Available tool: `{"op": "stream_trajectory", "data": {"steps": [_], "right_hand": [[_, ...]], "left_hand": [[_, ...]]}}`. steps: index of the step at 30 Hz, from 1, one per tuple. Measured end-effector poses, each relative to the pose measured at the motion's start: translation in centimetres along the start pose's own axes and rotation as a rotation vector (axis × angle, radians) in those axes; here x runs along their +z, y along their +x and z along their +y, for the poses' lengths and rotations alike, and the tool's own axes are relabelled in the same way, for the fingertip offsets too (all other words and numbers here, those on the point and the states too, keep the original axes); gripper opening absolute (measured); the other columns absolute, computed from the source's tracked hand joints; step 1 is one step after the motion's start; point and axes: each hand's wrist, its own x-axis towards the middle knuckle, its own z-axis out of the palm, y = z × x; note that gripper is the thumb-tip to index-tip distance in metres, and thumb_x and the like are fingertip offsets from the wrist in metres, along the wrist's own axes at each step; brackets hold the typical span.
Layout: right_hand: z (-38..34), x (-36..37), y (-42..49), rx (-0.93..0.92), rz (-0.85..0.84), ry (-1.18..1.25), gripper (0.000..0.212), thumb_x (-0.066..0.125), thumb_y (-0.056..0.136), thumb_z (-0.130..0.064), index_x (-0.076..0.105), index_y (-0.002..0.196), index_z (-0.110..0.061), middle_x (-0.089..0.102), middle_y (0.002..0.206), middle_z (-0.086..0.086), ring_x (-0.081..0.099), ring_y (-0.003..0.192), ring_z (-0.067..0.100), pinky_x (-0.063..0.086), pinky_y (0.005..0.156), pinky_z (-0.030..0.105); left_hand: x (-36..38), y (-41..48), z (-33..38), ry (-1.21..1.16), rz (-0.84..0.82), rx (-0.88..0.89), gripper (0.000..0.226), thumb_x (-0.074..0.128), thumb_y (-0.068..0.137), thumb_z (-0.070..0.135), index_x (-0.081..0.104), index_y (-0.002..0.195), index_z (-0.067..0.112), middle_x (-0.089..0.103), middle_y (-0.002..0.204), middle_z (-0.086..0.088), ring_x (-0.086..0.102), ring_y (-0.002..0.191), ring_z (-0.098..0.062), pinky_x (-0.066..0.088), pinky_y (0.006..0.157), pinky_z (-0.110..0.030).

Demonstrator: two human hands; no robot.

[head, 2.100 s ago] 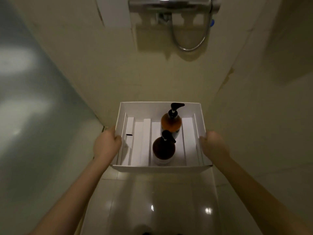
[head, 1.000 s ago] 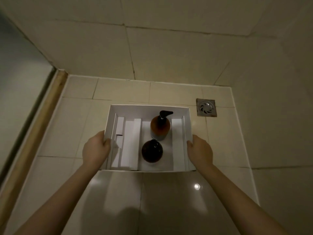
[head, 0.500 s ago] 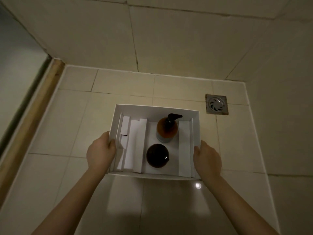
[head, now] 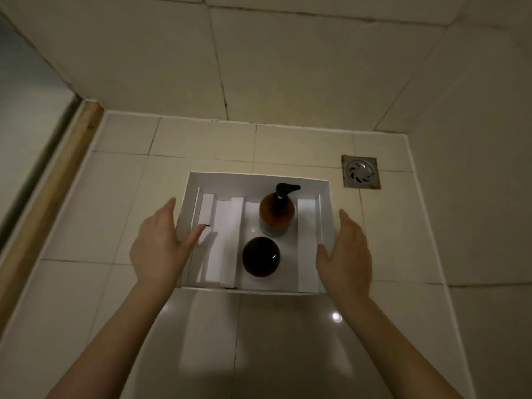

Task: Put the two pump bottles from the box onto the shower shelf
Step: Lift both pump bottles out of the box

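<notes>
A white open box rests on the tiled shower floor. Inside it stand two brown pump bottles between white cardboard dividers. The far amber bottle shows its black pump head. The near dark bottle is seen from straight above, so its pump is hard to make out. My left hand hovers open at the box's left wall, thumb over the rim. On the other side my right hand is open just off the right wall. Neither hand grips anything. The shower shelf is out of view.
A square metal floor drain lies right of the box near the corner. Tiled walls close in behind and on the right. A wooden threshold strip runs along the left side beside a glass panel.
The box came down from chest height to the floor while my view tipped downward. Both hands have let go of its side walls and spread open.
</notes>
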Motion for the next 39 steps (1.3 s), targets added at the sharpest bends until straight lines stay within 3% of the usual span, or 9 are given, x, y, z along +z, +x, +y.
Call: {"op": "stream_trajectory", "data": {"steps": [1,3,7,9,12,22,29,33,39], "right_hand": [[-0.4,-0.2,-0.7,-0.127,0.048,0.043,0.068,0.067,0.079,-0.02,0.032,0.137,-0.027,0.045,0.134,-0.003,0.046,0.121,0.013,0.046,0.097,0.033],[-1.3,0.3,-1.7,-0.301,-0.111,0.142,0.068,0.069,0.074,-0.02,0.035,0.13,-0.039,0.04,0.126,-0.018,0.039,0.114,-0.001,0.043,0.098,0.028],[-3.2,2.3,-1.7,-0.214,-0.516,0.335,0.077,0.073,0.069,-0.039,0.028,0.13,-0.049,0.043,0.13,-0.018,0.041,0.111,-0.003,0.039,0.089,0.018],[-3.5,3.3,-1.6,-0.226,-0.594,0.335,0.088,0.075,0.064,-0.05,0.023,0.135,-0.047,0.039,0.139,-0.014,0.043,0.12,0.003,0.041,0.095,0.024],[-3.8,4.3,-1.6,-0.271,-0.57,0.249,0.093,0.077,0.058,-0.054,0.022,0.133,-0.045,0.035,0.14,-0.011,0.042,0.124,0.013,0.038,0.096,0.03],[-2.7,5.7,-1.2,-0.305,-0.471,0.157,0.072,0.076,0.065,-0.028,0.032,0.119,-0.046,0.056,0.113,-0.012,0.06,0.1,0.014,0.038,0.07,0.014],[0.0,4.3,-0.1,-0.26,-0.491,0.106,0.062,0.071,0.07,-0.043,0.036,0.12,-0.052,0.056,0.116,-0.012,0.057,0.103,0.012,0.051,0.087,0.029],[0.3,3.8,0.0,-0.298,-0.493,0.108,0.063,0.074,0.067,-0.04,0.037,0.117,-0.05,0.056,0.114,-0.01,0.059,0.1,0.014,0.053,0.084,0.029],[0.3,4.3,0.4,-0.22,-0.549,0.145,0.09,0.084,0.056,-0.029,0.032,0.128,-0.044,0.048,0.126,-0.009,0.051,0.111,0.015,0.051,0.089,0.032]], "left_hand": [[-0.4,0.1,0.7,-0.016,0.078,0.063,0.064,0.054,0.077,0.061,0.042,0.128,0.025,0.063,0.117,-0.004,0.061,0.104,-0.027,0.052,0.068,-0.037],[-0.8,0.6,2.8,-0.164,0.07,0.211,0.06,0.052,0.078,0.06,0.041,0.129,0.029,0.06,0.121,0.001,0.058,0.106,-0.019,0.05,0.073,-0.033],[0.6,2.6,8.4,-0.531,-0.407,0.232,0.072,0.067,0.071,0.054,0.041,0.134,0.029,0.052,0.133,0.002,0.053,0.112,-0.013,0.048,0.088,-0.033],[1.7,3.7,10.2,-0.549,-0.561,0.231,0.083,0.075,0.066,0.046,0.037,0.137,0.027,0.048,0.138,0.0,0.05,0.12,-0.018,0.047,0.094,-0.038],[3.3,4.9,11.4,-0.415,-0.659,0.361,0.086,0.081,0.059,0.043,0.04,0.133,0.027,0.051,0.135,0.001,0.05,0.121,-0.02,0.044,0.089,-0.03],[5.9,4.8,12.4,-0.287,-0.505,0.512,0.079,0.081,0.048,0.048,0.044,0.117,0.041,0.065,0.107,0.003,0.06,0.096,-0.019,0.037,0.069,-0.023],[5.1,5.0,10.2,-0.271,-0.599,0.477,0.075,0.082,0.055,0.041,0.043,0.119,0.046,0.063,0.115,0.001,0.058,0.104,-0.021,0.041,0.075,-0.027],[4.7,5.1,8.5,-0.253,-0.605,0.49,0.076,0.081,0.054,0.045,0.048,0.122,0.04,0.063,0.114,0.003,0.058,0.102,-0.019,0.039,0.075,-0.024],[4.8,5.0,8.5,-0.321,-0.646,0.475,0.071,0.078,0.045,0.055,0.042,0.107,0.055,0.056,0.107,0.015,0.052,0.096,-0.007,0.044,0.078,-0.026]]}}
